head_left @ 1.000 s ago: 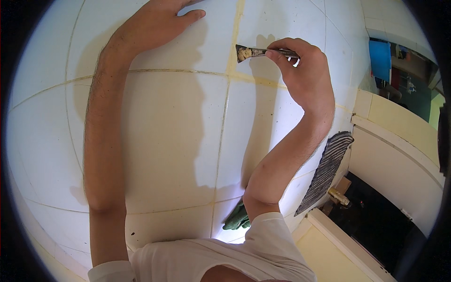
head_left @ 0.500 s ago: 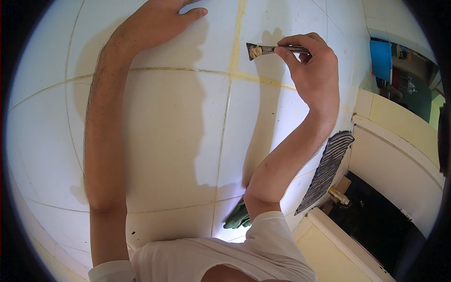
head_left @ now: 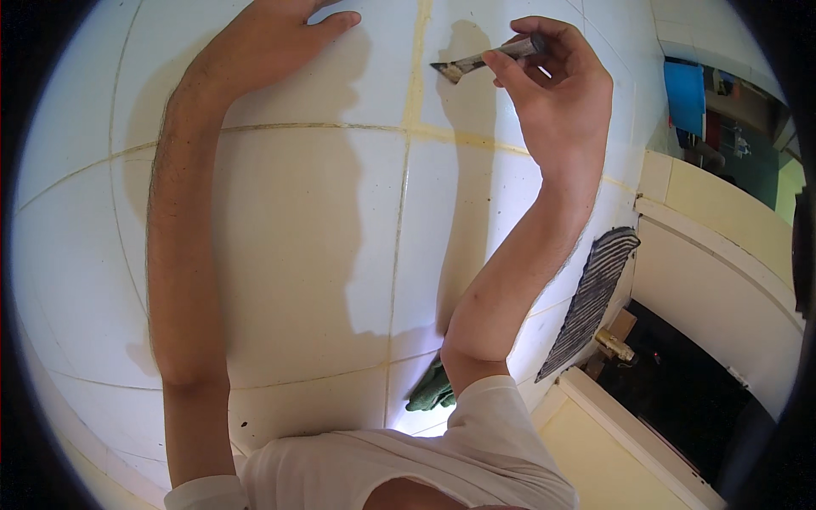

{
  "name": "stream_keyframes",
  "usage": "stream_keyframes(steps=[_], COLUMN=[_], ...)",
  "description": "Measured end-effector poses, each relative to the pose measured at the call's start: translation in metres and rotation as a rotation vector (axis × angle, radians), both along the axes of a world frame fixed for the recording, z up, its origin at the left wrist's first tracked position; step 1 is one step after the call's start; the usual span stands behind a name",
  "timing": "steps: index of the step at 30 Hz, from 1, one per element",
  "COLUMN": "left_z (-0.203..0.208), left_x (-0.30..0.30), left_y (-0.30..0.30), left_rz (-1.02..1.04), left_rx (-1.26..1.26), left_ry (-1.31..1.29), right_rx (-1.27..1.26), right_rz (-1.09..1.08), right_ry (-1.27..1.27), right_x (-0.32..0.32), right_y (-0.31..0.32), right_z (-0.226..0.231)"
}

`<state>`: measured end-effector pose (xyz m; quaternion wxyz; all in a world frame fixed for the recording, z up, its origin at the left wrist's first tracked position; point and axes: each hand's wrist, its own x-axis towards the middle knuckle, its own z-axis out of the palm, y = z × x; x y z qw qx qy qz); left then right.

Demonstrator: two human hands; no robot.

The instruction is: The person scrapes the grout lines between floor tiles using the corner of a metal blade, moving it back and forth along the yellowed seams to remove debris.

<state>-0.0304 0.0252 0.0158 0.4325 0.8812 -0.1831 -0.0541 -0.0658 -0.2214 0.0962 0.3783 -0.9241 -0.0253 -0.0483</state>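
My right hand (head_left: 557, 85) pinches a small scraper (head_left: 493, 59) by its handle. Its flared dark blade carries a lump of tan paste and is tilted over a white tile (head_left: 306, 246), just right of a joint smeared with yellow grout (head_left: 416, 76); I cannot tell whether it touches. My left hand (head_left: 285, 34) is at the top edge, thumb stretched out, with the other fingers mostly cut off by the frame. The yellow smear meets a cross joint below it.
Behind my right elbow lies a dark green cloth or glove (head_left: 432, 389). A black-and-grey striped mat (head_left: 591, 297) lies at right beside a doorway with a pale door (head_left: 714, 280) and brass-coloured knob (head_left: 614, 344). A blue panel (head_left: 685, 98) stands farther off.
The scraper has moved slightly left and up and turned in my right hand, its blade now angled down to the left. The whole view has shifted a little; my left hand keeps its pose.
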Motion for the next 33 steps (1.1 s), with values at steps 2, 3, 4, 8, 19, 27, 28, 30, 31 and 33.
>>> stream_keyframes(steps=[2, 3, 4, 8, 19, 27, 28, 30, 31, 33], left_z=[0.008, 0.017, 0.016, -0.003, 0.0, -0.004, -0.008, -0.015, -0.013, -0.003], left_x=[-0.005, -0.01, -0.01, 0.001, -0.001, -0.002, 0.0, 0.003, 0.002, -0.004], left_y=[-0.003, -0.005, -0.004, 0.002, 0.002, 0.004, 0.003, 0.002, 0.002, 0.001], left_rz=[0.004, -0.003, -0.01, -0.029, -0.01, -0.023, -0.029, -0.032, -0.032, -0.028], left_rx=[-0.001, 0.004, 0.009, 0.032, 0.001, 0.003, 0.013, -0.01, -0.015, -0.014], left_ry=[-0.008, -0.029, -0.041, -0.059, -0.049, -0.099, -0.101, -0.102, -0.101, -0.094], right_rx=[-0.01, -0.019, -0.029, 0.053, 0.161, -0.002, -0.026, -0.046, -0.048, -0.018], right_rz=[0.0, 0.002, 0.004, -0.021, -0.015, 0.04, 0.018, 0.056, 0.078, 0.099], right_ry=[0.004, 0.017, 0.029, 0.064, 0.005, 0.087, 0.122, 0.03, -0.015, 0.014], right_x=[0.001, 0.001, 0.002, 0.003, 0.009, 0.006, 0.006, 0.006, 0.005, 0.005], right_y=[-0.003, -0.004, -0.005, -0.001, 0.014, 0.023, 0.023, 0.018, 0.018, 0.019], right_z=[-0.001, -0.002, -0.002, -0.004, -0.024, -0.016, -0.015, -0.02, -0.022, -0.022])
